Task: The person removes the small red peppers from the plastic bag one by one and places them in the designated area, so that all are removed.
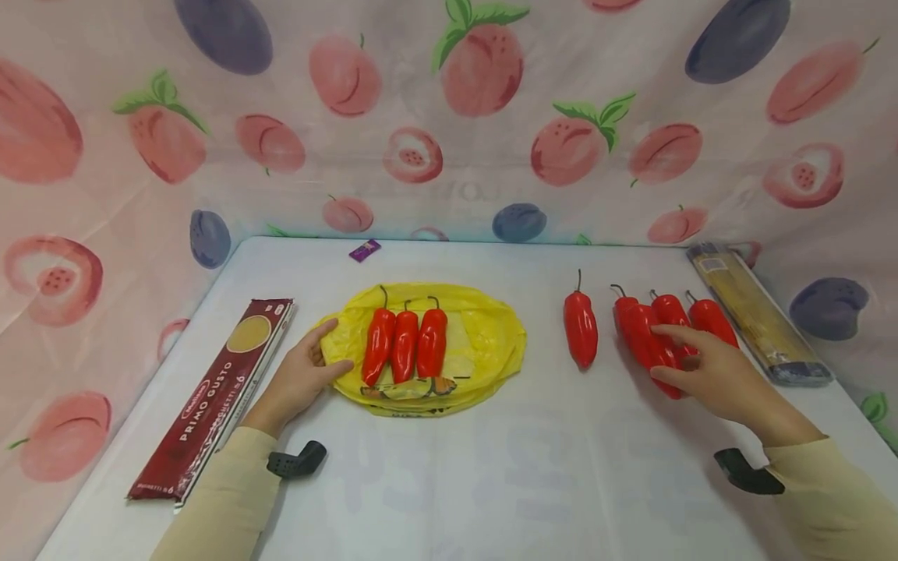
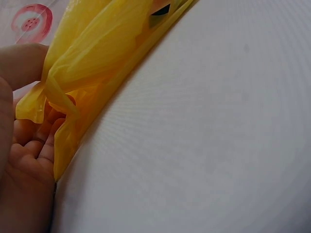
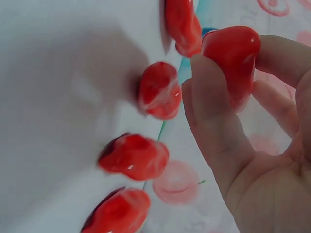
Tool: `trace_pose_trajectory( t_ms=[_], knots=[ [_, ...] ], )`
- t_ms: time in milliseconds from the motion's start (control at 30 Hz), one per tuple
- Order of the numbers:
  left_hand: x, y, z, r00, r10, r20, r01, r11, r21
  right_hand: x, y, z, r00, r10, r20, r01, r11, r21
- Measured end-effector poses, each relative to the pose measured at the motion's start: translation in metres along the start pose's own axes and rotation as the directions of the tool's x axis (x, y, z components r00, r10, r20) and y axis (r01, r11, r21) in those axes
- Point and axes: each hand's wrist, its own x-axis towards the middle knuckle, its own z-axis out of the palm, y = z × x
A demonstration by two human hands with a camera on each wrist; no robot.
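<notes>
My right hand pinches a red pepper between thumb and fingers, lifted off the table. Around it lie several other red peppers on the white surface, one of them a little apart to the left. With my left hand I hold the left edge of a yellow plastic bag; in the left wrist view its folds partly hide my fingers. Three red peppers lie side by side on top of the bag, stems pointing away from me.
A dark red spaghetti packet lies along the left side. At the right edge is a clear pack of spaghetti. A small purple packet sits near the back edge. Fruit-printed sheeting rises behind the white table.
</notes>
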Motion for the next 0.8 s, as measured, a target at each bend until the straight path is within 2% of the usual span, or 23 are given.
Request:
trace_pose_trajectory(
  t_ms=[200,467,800],
  knots=[
    [0.0,0.0,0.0,1.0,0.003,-0.003,-0.003,1.0,-0.003,-0.008,0.017,-0.004,0.997,0.071,-0.002,-0.071,0.997,0.014],
    [0.0,0.002,0.0,1.0,0.001,-0.006,-0.001,1.0,-0.008,-0.02,0.042,-0.013,0.99,0.141,-0.005,-0.141,0.988,-0.058],
    [0.0,0.001,0.0,1.0,0.0,-0.002,0.0,1.0,-0.011,-0.03,0.064,-0.015,0.98,0.192,-0.056,-0.196,0.977,-0.082]
  ],
)
